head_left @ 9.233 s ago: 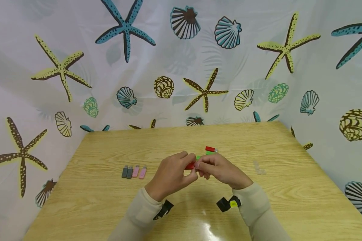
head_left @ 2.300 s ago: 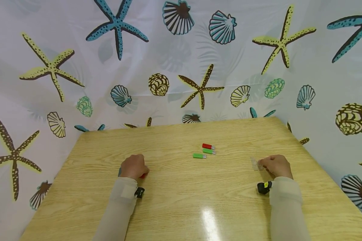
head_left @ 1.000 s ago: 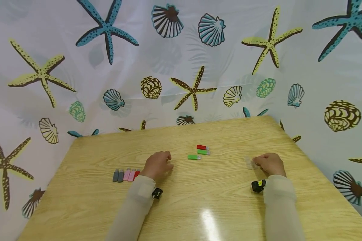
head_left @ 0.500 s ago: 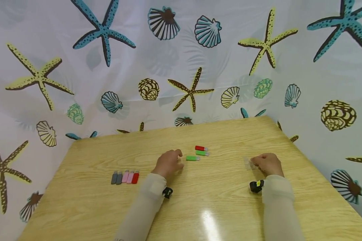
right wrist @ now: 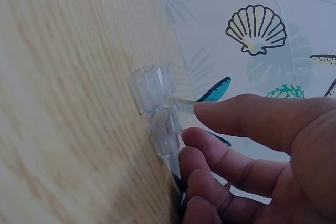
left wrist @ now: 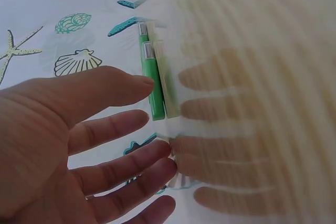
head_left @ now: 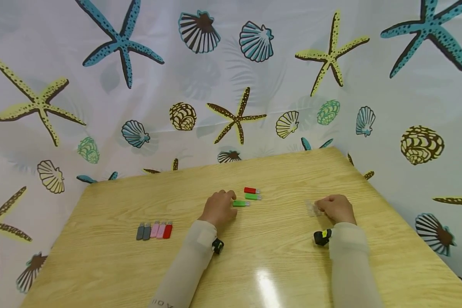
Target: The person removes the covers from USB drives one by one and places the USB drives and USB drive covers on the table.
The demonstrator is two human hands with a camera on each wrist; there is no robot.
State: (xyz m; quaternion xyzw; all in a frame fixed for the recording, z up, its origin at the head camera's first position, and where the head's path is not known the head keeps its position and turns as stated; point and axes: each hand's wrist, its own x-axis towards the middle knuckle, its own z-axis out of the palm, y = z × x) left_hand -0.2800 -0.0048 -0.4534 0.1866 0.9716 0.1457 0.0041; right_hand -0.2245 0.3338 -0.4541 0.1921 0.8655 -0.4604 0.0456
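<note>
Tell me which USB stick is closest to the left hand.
The green stick right by the left hand; the other green one lies farther off, beside a red one; five more form a separate row.

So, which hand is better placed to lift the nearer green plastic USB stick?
Probably the left hand: it is right beside that stick; the right hand is by clear plastic pieces.

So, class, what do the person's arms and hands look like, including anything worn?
The left sleeve and right sleeve are long and cream; the left one carries dark lettering near the picture's lower edge. Each wrist bears a small black device: the left device, and the right device with a yellow patch. The left hand and right hand are gloveless.
</note>
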